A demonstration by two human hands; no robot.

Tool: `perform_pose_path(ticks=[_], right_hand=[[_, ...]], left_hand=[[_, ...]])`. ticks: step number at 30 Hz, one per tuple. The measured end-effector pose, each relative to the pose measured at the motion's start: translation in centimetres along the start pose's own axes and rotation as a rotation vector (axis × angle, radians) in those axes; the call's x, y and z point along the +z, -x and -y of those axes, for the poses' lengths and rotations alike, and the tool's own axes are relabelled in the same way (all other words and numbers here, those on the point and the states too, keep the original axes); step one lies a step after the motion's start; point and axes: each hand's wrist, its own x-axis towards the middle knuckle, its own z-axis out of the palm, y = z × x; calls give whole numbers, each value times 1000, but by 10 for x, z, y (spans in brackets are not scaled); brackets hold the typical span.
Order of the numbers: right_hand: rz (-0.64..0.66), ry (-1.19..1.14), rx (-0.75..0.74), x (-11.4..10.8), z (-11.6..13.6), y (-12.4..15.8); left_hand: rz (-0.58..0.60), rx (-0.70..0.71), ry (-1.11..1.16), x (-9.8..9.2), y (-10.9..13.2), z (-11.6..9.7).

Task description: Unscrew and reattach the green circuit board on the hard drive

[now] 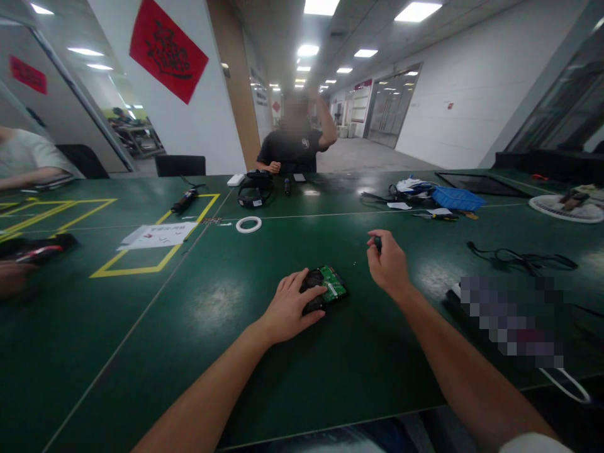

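Note:
A small black device with a green circuit board lies on the green table in front of me. My left hand rests on its left side, fingers curled over the black casing, holding it down. My right hand hovers a little to the right of the board and above it, fingers pinched round a small dark tool whose tip I cannot make out. A few tiny specks, maybe screws, lie on the table between the board and my right hand.
A white tape ring and a paper sheet inside yellow floor-tape lines lie at the middle left. A person in black sits across the table. Black cables, a blue tray and a white fan grille are at the right.

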Motion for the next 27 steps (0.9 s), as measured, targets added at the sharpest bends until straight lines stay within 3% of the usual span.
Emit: perform_pose_path(ticks=[4, 7, 16, 27], right_hand=[[415, 220, -1, 19, -35, 1], [549, 281, -13, 28, -47, 4], [569, 316, -55, 33, -48, 5], [573, 343, 29, 34, -37, 7]], left_hand=[[17, -12, -5, -1, 0, -1], [26, -14, -7, -2, 0, -1], [4, -12, -2, -3, 1, -1], [-75, -93, -54, 7, -3, 0]])
